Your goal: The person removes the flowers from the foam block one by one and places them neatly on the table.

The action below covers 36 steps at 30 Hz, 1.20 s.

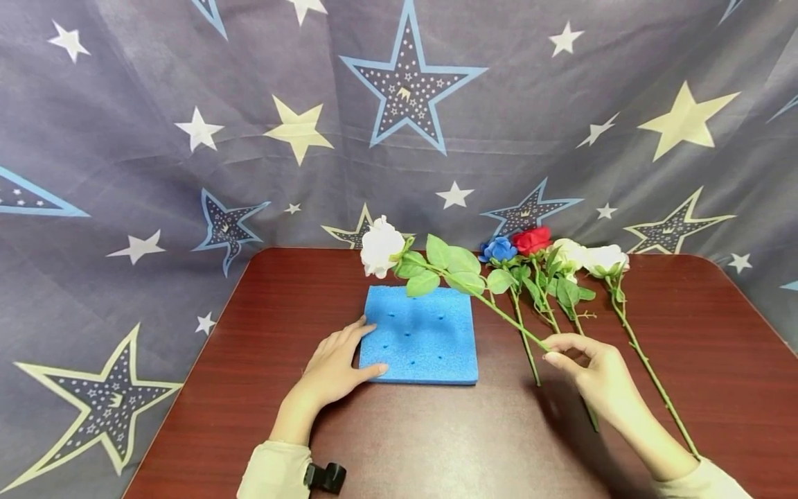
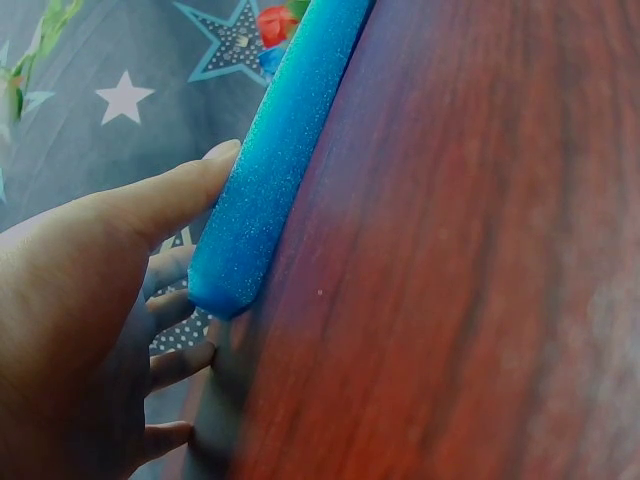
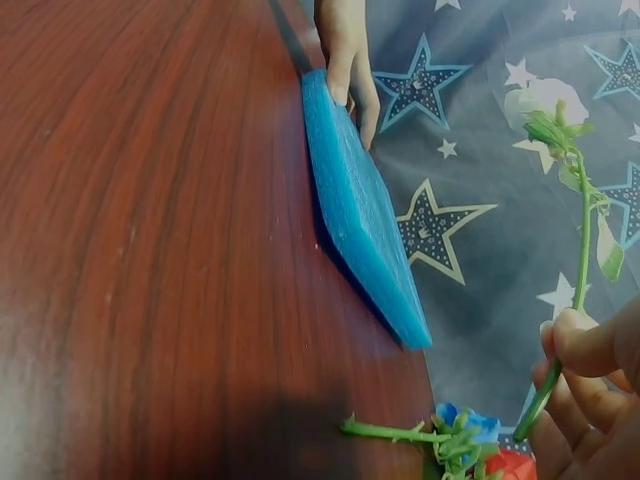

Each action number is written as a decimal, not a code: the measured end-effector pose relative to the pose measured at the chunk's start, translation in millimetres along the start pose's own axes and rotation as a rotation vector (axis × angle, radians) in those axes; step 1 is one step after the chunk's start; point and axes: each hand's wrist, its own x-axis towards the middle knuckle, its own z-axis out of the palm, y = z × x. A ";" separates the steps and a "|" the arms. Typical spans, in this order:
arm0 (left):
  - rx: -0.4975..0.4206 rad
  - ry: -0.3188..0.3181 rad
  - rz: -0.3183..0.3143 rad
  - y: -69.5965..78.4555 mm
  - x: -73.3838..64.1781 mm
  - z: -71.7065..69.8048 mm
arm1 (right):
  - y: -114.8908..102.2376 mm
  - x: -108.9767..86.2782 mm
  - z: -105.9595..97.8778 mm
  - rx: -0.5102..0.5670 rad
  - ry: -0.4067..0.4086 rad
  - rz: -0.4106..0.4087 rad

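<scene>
A white rose (image 1: pixel 382 247) on a long green leafy stem slants up to the left, its bloom above the far left of a blue foam block (image 1: pixel 427 346). My right hand (image 1: pixel 601 378) pinches the stem near its lower end between thumb and fingers; the right wrist view shows the stem's end sticking out past the fingers. The foam lies flat on the table, with several small holes in its top. My left hand (image 1: pixel 333 362) rests at the block's left edge, its thumb (image 2: pixel 185 195) and index finger touching the foam, the other fingers loosely extended.
To the right on the brown table (image 1: pixel 249 346) lie a blue rose (image 1: pixel 499 249), a red rose (image 1: pixel 532 240), a cream rose (image 1: pixel 567 255) and another white rose (image 1: pixel 606 260), stems toward me. A grey star-patterned cloth (image 1: pixel 249 69) hangs behind the table's far edge.
</scene>
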 end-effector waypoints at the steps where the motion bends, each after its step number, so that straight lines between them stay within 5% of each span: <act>1: 0.001 0.000 -0.003 -0.2 0.0 0.2 | 1.1 -0.6 -1.2 -0.006 0.005 0.000; 9: -0.015 -0.009 -0.014 -1.0 -0.6 0.6 | 12.3 -3.3 -14.0 -0.039 0.070 -0.049; 29: -0.020 -0.004 -0.016 -0.5 -0.7 1.1 | 39.5 -16.2 -53.2 -0.086 0.158 0.006; 36: -0.020 -0.006 -0.018 -1.3 -0.7 1.4 | 49.0 -21.4 -64.5 -0.027 0.163 0.098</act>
